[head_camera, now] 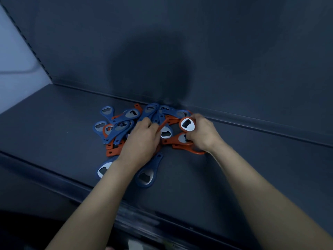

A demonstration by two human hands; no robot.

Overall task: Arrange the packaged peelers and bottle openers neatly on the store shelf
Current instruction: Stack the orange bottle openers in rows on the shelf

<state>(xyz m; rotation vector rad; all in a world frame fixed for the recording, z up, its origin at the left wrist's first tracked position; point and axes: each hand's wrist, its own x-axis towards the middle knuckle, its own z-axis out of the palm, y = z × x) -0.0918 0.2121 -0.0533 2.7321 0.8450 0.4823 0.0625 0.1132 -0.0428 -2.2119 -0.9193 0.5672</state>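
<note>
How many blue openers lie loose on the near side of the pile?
2: one blue opener lying clear, a second opener partly under the left forearm; others may be hidden.

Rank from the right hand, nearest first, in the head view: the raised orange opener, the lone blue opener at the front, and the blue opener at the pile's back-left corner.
1. Orange opener: gripped in the right hand.
2. Lone blue opener: at the front, to the hand's left.
3. Back-left blue opener: farthest left.
</note>
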